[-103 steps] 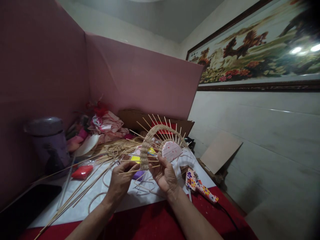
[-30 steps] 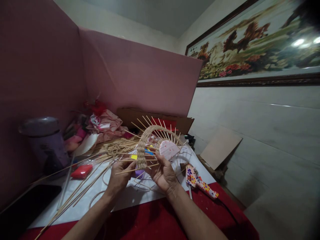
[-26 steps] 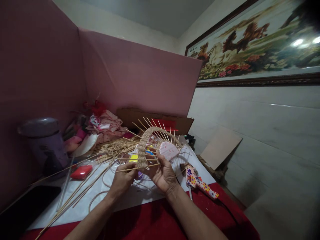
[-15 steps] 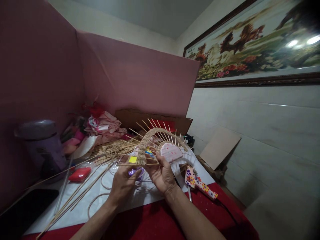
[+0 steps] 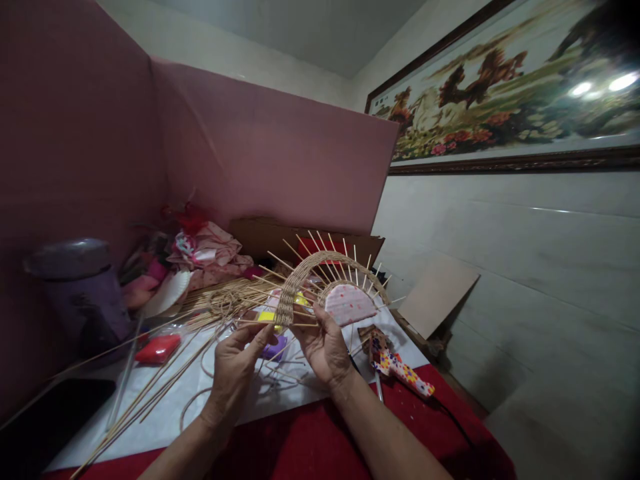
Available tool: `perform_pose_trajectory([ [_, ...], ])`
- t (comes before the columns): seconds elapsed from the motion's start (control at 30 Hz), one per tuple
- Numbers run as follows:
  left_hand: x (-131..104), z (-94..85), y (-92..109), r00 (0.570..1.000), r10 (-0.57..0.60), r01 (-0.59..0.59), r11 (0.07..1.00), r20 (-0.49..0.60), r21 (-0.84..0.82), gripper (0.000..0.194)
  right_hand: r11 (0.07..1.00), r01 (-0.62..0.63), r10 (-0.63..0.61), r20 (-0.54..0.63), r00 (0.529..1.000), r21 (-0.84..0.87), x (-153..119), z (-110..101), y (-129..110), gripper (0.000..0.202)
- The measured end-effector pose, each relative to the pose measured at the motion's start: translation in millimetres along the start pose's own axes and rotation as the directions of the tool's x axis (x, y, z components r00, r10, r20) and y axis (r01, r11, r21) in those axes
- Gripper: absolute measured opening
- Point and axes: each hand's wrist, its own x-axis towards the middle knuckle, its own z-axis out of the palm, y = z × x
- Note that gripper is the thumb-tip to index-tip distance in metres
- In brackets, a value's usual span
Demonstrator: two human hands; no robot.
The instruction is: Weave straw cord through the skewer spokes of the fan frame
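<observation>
A half-round woven frame [image 5: 295, 279] is held up over the table, with thin wooden sticks fanning out through a band of twisted cord. At its inner edge is a half-disc [image 5: 350, 305] covered in pink spotted cloth. My left hand [image 5: 240, 360] pinches the lower left end of the woven band between thumb and fingers. My right hand [image 5: 325, 350] grips the sticks from below, just right of that end, its thumb up near the half-disc. Some of the right fingers are hidden behind the work.
A flower-patterned glue gun [image 5: 403, 375] lies at the right on red cloth [image 5: 400, 433]. Long sticks [image 5: 150, 383] and a red packet [image 5: 159, 349] lie left, near a purple flask [image 5: 83, 300]. Yellow and purple packets [image 5: 274, 350] lie behind the hands. A cardboard piece [image 5: 270, 230] stands at the back.
The woven frame has shifted slightly right and tilted, showing more of the cloth half-disc. My left hand has turned and moved a little left, its thumb now at the band's end.
</observation>
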Motion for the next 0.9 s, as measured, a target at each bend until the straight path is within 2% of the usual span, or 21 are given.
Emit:
perform_pose_trajectory([
  [0.27,1.5,1.7,-5.3,0.993,-0.107,0.113,0.986,0.059,-0.120,0.019,0.999,0.024,-0.025,-0.013,1.000,-0.042,-0.6,3.5,-0.6,0.025],
  [0.47,2.3,6.7,-11.2,0.964,-0.189,0.220,0.962,0.186,-0.164,0.023,0.994,0.038,-0.037,0.015,0.999,-0.103,-3.7,8.7,5.6,0.020],
  [0.63,0.1,7.2,-7.5,0.957,-0.223,0.268,0.925,0.188,-0.270,0.020,0.988,0.046,-0.041,0.034,0.999,-0.149,-6.3,9.6,8.1,0.022],
  [0.7,0.4,5.4,-3.7,0.965,-0.217,0.256,0.901,0.148,-0.350,0.020,0.991,0.053,-0.051,0.020,0.998,-0.123,-5.9,8.6,7.7,0.021],
  [0.8,2.6,2.1,1.2,0.974,-0.215,0.222,0.876,0.064,-0.429,0.033,0.997,0.034,-0.035,-0.011,0.999,-0.075,-4.7,6.3,7.0,0.022],
  [0.9,5.5,-0.5,4.1,0.975,-0.195,0.223,0.866,0.108,-0.448,0.032,0.998,-0.012,0.010,-0.021,1.000,-0.061,-4.8,4.5,7.0,0.025],
])
